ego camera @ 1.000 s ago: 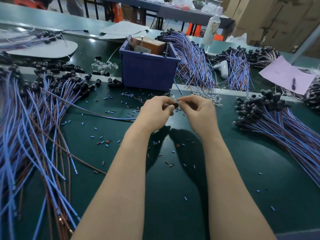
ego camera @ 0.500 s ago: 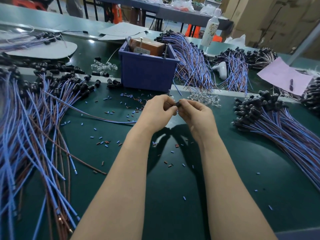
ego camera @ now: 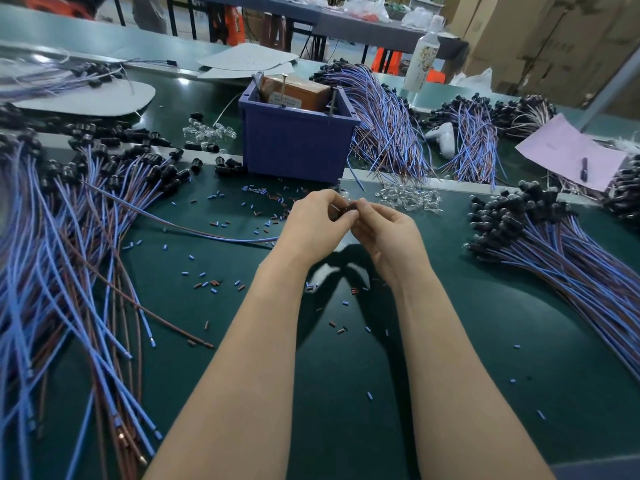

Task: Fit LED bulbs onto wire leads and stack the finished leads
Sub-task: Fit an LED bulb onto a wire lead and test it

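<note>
My left hand (ego camera: 311, 226) and my right hand (ego camera: 384, 233) meet above the green table (ego camera: 346, 375), fingertips pinching the small black holder (ego camera: 344, 210) of one wire lead between them. That lead's blue and brown wires (ego camera: 194, 230) trail off to the left over the mat. Whether a bulb sits in the holder is hidden by my fingers. Loose clear LED bulbs (ego camera: 408, 199) lie just right of my hands. A pile of leads with black holders (ego camera: 69, 216) spreads at the left, and a stacked pile of leads (ego camera: 554, 244) lies at the right.
A blue plastic bin (ego camera: 298, 147) holding a brown box stands right behind my hands. More lead bundles (ego camera: 388, 123) lie behind it, with a white bottle (ego camera: 424, 60) and pink paper (ego camera: 571, 155). Cut bits of insulation (ego camera: 211, 285) litter the mat. More clear bulbs (ego camera: 207, 131) sit left of the bin.
Both hands stayed together on the holder, with the fingers shifting slightly. The right hand has turned so its palm opens more upward.
</note>
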The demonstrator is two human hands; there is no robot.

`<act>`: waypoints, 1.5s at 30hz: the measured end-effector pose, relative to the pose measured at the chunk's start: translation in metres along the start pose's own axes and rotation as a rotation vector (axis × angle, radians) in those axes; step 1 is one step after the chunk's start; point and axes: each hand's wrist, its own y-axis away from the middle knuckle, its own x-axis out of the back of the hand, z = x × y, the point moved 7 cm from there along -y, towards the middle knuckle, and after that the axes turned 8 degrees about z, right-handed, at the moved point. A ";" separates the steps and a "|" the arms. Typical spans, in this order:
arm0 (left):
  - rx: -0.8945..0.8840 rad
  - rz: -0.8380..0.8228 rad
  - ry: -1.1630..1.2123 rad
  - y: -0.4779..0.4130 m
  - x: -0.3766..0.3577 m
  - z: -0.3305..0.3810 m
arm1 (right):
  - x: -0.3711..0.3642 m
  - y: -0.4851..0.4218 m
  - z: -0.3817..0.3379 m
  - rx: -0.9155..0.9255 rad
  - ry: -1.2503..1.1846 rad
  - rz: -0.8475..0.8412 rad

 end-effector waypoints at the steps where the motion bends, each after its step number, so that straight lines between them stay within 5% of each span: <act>1: 0.002 -0.010 0.008 0.000 0.000 0.000 | 0.001 0.000 0.000 0.018 0.039 0.004; 8: 0.012 -0.076 0.176 0.001 0.005 0.001 | -0.005 0.002 -0.004 0.108 0.010 0.003; 13: 0.025 0.019 0.001 0.000 0.004 0.006 | -0.004 0.008 -0.019 0.449 0.511 0.173; 20: 0.019 0.065 -0.054 -0.001 0.018 0.001 | 0.045 -0.004 -0.030 0.318 0.184 0.395; 26: -0.186 0.220 0.050 -0.002 0.024 0.021 | 0.011 0.006 -0.031 0.302 0.075 0.186; 31: -0.194 0.225 0.216 -0.001 0.026 0.018 | 0.001 0.013 -0.040 0.321 -0.014 0.044; 45: -0.154 0.174 0.263 -0.003 0.024 0.012 | -0.011 0.031 -0.059 0.654 0.374 0.073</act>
